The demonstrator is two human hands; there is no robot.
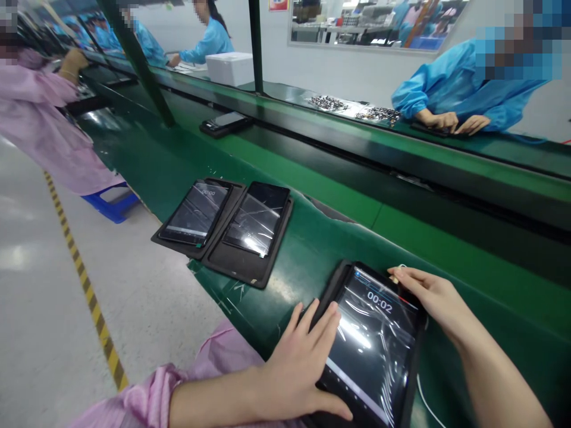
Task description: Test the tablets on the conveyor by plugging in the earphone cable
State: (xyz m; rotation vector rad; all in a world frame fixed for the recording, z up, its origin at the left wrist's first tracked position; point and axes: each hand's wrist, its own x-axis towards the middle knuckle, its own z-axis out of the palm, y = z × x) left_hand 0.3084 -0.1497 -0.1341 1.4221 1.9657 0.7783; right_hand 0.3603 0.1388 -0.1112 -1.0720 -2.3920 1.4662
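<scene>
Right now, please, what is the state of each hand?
Left hand: open, lying flat on the left edge of the tablet, not gripping.
Right hand: open, fingertips touching the tablet's top edge, holding nothing.

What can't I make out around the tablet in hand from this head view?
- Tablet: near end cut by the bottom edge; left hand hides its left side.
- White cable: both ends hidden, one behind the right hand.
- Small parts: too small.
</scene>
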